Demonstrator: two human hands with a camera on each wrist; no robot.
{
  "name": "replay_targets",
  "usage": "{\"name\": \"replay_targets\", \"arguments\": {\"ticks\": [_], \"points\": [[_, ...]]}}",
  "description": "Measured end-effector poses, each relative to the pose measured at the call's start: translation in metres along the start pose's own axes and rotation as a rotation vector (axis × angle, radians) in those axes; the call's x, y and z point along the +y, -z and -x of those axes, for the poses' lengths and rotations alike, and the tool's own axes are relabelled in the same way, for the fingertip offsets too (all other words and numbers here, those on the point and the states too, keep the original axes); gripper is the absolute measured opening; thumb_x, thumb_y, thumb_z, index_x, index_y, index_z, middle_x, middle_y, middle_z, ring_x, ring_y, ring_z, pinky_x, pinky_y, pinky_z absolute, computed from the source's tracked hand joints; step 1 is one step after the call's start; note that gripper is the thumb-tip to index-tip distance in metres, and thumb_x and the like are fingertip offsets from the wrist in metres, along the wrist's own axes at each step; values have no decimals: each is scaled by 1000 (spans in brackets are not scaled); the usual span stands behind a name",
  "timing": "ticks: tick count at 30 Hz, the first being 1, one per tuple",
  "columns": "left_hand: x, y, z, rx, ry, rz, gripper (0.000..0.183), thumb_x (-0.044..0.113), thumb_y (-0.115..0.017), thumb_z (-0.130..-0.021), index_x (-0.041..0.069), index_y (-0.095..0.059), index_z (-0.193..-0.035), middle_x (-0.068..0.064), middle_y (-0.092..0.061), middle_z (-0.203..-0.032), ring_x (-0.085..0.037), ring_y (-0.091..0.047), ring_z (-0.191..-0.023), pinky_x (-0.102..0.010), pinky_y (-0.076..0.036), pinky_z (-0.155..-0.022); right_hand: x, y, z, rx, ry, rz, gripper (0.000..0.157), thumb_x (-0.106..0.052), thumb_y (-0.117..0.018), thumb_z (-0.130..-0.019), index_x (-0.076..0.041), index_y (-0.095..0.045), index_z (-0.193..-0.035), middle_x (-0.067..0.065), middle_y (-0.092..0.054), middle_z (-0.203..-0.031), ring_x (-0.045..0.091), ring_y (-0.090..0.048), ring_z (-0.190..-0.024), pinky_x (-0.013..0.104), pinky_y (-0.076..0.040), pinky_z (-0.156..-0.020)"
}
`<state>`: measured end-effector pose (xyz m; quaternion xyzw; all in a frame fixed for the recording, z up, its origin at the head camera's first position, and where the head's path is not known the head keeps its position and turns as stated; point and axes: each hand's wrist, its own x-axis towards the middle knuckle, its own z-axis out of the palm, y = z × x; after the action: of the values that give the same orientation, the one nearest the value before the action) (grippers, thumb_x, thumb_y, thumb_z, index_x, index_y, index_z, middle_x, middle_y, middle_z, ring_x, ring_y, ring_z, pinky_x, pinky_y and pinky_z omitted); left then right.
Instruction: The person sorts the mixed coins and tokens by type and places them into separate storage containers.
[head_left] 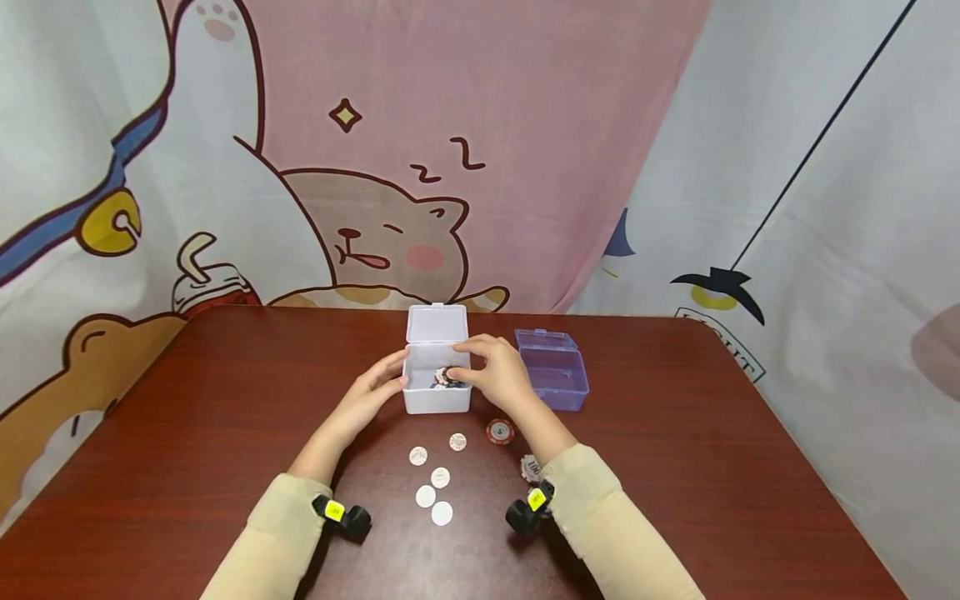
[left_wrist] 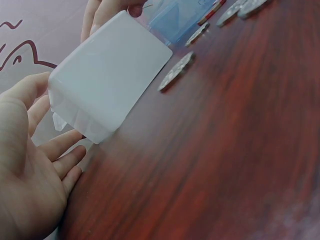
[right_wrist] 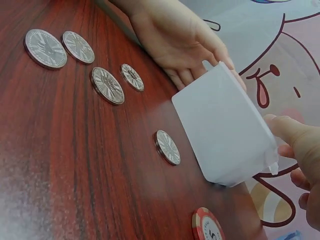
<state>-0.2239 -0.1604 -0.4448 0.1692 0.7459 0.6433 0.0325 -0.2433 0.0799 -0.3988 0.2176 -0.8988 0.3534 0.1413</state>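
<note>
A white lidded box stands with its lid up and a small pile of brown, white and dark pieces inside, too small to make out. My left hand touches the box's left side, thumb near the front and the other fingers spread behind. Over the box's right part reaches my right hand. Its thumb is above the pieces, one finger by the back right corner; whether it pinches something is hidden. In the right wrist view, several silver coin-like discs lie before the box.
Right of the white box is an open translucent purple box. A red-rimmed poker chip and a white-and-grey chip lie near my right forearm, which partly covers others. The table's back edge meets a printed cloth.
</note>
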Motion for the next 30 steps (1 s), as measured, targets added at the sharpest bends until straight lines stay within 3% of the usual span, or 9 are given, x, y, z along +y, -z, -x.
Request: {"name": "replay_targets", "arguments": {"ticks": [7,12,14,17,24,27,30], "points": [[-1,0,1,5,-2,-10,51,14,-57,-97,5,-41,-144,-23,-43,-142,-35,-39,-131,-51,-30,-104,-5,10,11,31,39,-20,40,-25,-85,-73,-12,-74,-109,-1,-68,-102,21,-55,-82,34,-43,-69],[5,-1,2,-8,-12,0,51,13,-56,-97,2,-39,-144,-26,-41,-142,-37,-38,-132,-52,-29,-104,-5,15,21,41,62,-65,39,-19,-85,-72,-9,-74,-108,2,-68,-101,29,-56,-72,44,-37,-97],[5,-1,2,-10,-16,5,51,13,-56,-97,1,-39,-144,-26,-42,-142,-37,-38,-131,-52,-29,-104,-5,17,25,39,59,-78,39,-18,-85,-72,-9,-74,-108,2,-68,-101,30,-55,-70,45,-33,-102],[5,-1,3,-11,-13,8,51,13,-55,-97,2,-39,-144,-26,-42,-142,-38,-38,-131,-52,-29,-105,-4,20,31,34,54,-85,40,-18,-85,-72,-8,-73,-109,2,-68,-102,30,-55,-72,43,-41,-90],[-1,0,1,-6,-16,5,51,15,-56,-97,3,-39,-144,-25,-42,-142,-37,-39,-131,-53,-28,-105,-2,24,44,45,54,-102,41,-18,-85,-71,-7,-73,-108,1,-68,-103,29,-57,-76,43,-38,-96],[-1,0,0,-6,-9,1,51,14,-55,-98,4,-39,-145,-24,-42,-142,-36,-39,-131,-52,-29,-105,-1,25,50,63,62,-99,41,-17,-87,-69,-8,-74,-107,-1,-68,-102,26,-55,-77,37,-44,-81],[5,0,1,-12,-3,0,50,11,-55,-98,2,-38,-145,-26,-41,-142,-39,-39,-131,-53,-29,-104,0,26,55,73,63,-95,42,-18,-87,-68,-9,-74,-107,-2,-69,-102,25,-52,-76,31,-42,-68]]}}
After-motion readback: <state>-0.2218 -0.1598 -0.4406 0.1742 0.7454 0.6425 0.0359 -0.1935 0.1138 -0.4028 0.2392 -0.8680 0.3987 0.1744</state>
